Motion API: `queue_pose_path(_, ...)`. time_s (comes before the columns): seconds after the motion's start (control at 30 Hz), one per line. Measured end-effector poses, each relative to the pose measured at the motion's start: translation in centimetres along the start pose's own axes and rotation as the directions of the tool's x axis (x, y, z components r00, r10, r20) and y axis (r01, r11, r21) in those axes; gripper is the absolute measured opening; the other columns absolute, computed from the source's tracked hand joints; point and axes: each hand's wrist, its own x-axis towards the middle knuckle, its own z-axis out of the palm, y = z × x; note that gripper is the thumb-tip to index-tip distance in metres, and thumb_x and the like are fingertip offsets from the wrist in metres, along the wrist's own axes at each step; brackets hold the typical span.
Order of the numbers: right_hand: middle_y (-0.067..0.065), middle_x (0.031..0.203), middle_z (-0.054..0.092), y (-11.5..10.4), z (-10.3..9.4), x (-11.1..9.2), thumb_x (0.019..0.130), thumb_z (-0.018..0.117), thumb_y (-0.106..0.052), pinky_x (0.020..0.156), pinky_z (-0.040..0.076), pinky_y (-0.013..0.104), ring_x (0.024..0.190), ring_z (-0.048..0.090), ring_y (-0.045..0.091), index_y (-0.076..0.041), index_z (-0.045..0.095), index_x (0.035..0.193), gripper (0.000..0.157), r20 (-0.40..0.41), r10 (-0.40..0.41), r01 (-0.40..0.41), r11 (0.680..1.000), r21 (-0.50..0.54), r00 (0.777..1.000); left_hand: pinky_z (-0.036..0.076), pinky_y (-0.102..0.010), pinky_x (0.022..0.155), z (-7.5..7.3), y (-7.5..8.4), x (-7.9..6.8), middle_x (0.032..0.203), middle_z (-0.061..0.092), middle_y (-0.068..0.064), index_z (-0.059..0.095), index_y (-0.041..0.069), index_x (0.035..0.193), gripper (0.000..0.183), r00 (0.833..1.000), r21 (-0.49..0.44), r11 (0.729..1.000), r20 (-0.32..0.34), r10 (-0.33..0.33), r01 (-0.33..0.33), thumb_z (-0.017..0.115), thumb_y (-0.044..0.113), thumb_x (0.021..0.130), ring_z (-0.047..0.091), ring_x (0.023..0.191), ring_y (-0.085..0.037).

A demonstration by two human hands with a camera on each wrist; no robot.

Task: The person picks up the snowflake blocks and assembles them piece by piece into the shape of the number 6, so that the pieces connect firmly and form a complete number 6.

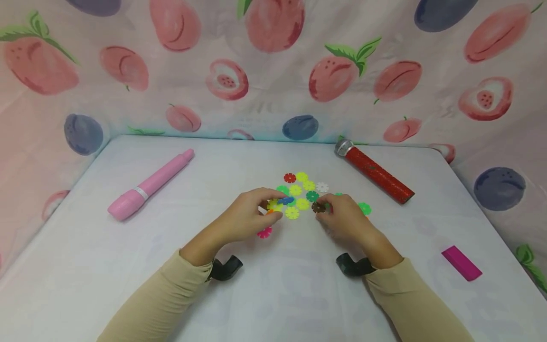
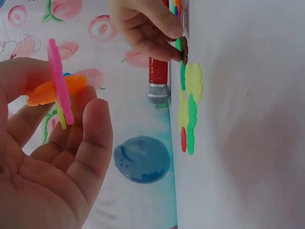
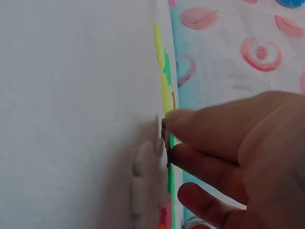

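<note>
A pale cloth (image 1: 265, 111) printed with pink peaches and dark blue fruit rises beyond the far, left and right edges of the white counter (image 1: 295, 304). A bluish tint borders the far edge; the light is soft.

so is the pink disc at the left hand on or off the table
Off; in the left wrist view, the left hand holds the pink disc clear of the table.

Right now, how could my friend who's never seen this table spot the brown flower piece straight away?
On the white table, find the red microphone, then look down and left of it to the person's right grip. Pinched there is the brown flower piece. It's the only brown one showing, unlike the bright green piece and yellow piece beside it.
</note>
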Motion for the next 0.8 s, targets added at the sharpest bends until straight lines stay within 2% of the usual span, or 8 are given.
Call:
queue_pose_path(0.13, 0.011, 0.112, 0.068, -0.38, 0.16, -0.21, 0.095, 0.066, -0.011, 0.092, 0.048, 0.048, 0.113, 0.049, 0.035, -0.002, 0.066, 0.124, 0.03, -0.018, -0.03, 0.03, 0.999, -0.02, 0.999, 0.053, -0.028, 0.078, 0.07, 0.0, 0.04, 0.127, 0.062, -0.007, 0.064, 0.007, 0.133, 0.041, 1.0, 0.004, 1.0, 0.003, -0.006, 0.006, 0.07, 0.015, 0.093, 0.061, 0.103, -0.022)
queue_pose_path(0.23, 0.014, 0.117, 0.067, -0.68, 0.08, -0.36, 0.095, 0.065, -0.013, 0.096, 0.046, 0.052, 0.118, 0.049, 0.036, -0.003, 0.067, 0.124, 0.031, -0.041, -0.025, 0.025, 1.0, -0.013, 0.999, 0.053, -0.028, 0.077, 0.1, -0.01, 0.05, 0.128, 0.062, -0.006, 0.064, 0.007, 0.132, 0.04, 1.0, 0.006, 1.0, 0.003, -0.004, 0.004, 0.07, 0.015, 0.093, 0.061, 0.102, -0.022)
queue_pose_path(0.33, 0.014, 0.117, 0.067, -0.64, 0.16, -0.38, 0.094, 0.066, -0.014, 0.095, 0.046, 0.052, 0.117, 0.049, 0.037, -0.003, 0.067, 0.124, 0.032, -0.046, -0.021, 0.02, 1.0, -0.022, 0.999, 0.053, -0.027, 0.076, 0.13, 0.02, 0.03, 0.129, 0.062, -0.005, 0.064, 0.008, 0.132, 0.039, 1.0, 0.009, 1.0, 0.006, -0.002, 0.002, 0.07, 0.015, 0.094, 0.061, 0.102, -0.021)
queue_pose_path(0.53, 0.01, 0.113, 0.068, -0.51, 0.48, -0.32, 0.093, 0.067, -0.007, 0.091, 0.048, 0.048, 0.11, 0.052, 0.032, -0.002, 0.067, 0.124, 0.031, -0.007, -0.037, 0.037, 0.999, -0.027, 0.999, 0.053, -0.027, 0.076, 0.25, 0.11, -0.03, 0.129, 0.063, -0.005, 0.066, 0.008, 0.13, 0.038, 1.0, 0.007, 1.0, 0.017, 0.002, -0.003, 0.07, 0.014, 0.094, 0.062, 0.101, -0.021)
queue_pose_path(0.8, 0.012, 0.12, 0.066, -0.49, 0.54, -0.29, 0.092, 0.066, -0.007, 0.097, 0.046, 0.05, 0.114, 0.054, 0.032, -0.001, 0.066, 0.125, 0.033, 0.017, -0.069, 0.069, 0.998, 0.005, 0.997, 0.053, -0.028, 0.077, 0.28, 0.15, -0.11, 0.125, 0.065, -0.005, 0.066, 0.007, 0.129, 0.036, 0.998, 0.021, 0.999, 0.034, 0.043, -0.044, 0.07, 0.011, 0.093, 0.063, 0.1, -0.019)
